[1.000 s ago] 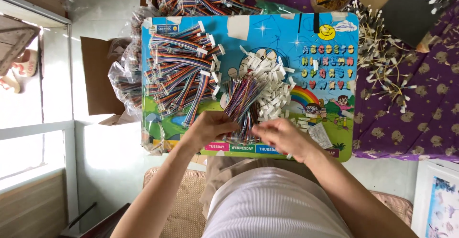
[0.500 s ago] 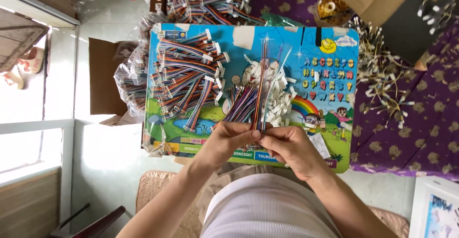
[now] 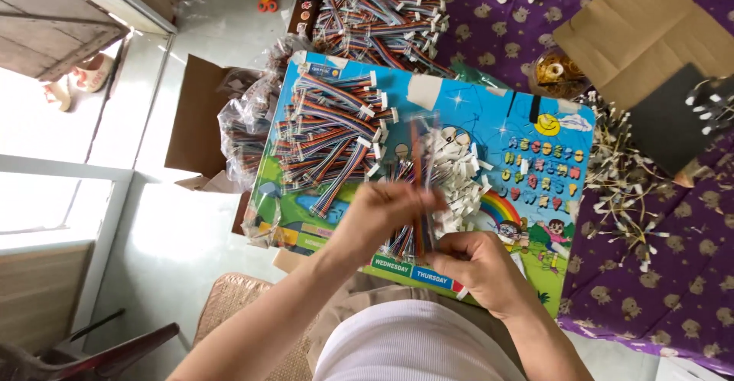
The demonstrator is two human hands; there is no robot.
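My right hand (image 3: 480, 265) grips the lower end of a bundle of multicoloured ribbon wires (image 3: 418, 190), held upright over a colourful children's board (image 3: 527, 197) on my lap. My left hand (image 3: 382, 214) is closed around the same bundle a little higher, its fingers blurred. A heap of small white connectors (image 3: 459, 174) lies on the board just behind the bundle. To the left on the board sits a pile of finished rainbow cable sets (image 3: 329, 132) with white plugs.
More rainbow cables (image 3: 382, 17) are heaped at the top. Clear bags of cables (image 3: 245, 132) and a cardboard box (image 3: 195, 117) lie left. A purple patterned cloth (image 3: 657, 274) holds scattered white-ended wire pieces (image 3: 623, 190), cardboard (image 3: 642, 33) and a small jar (image 3: 554, 71).
The bundle was lifted from lying over the connectors to upright. My left hand slid up along it, and both hands shifted slightly toward me.
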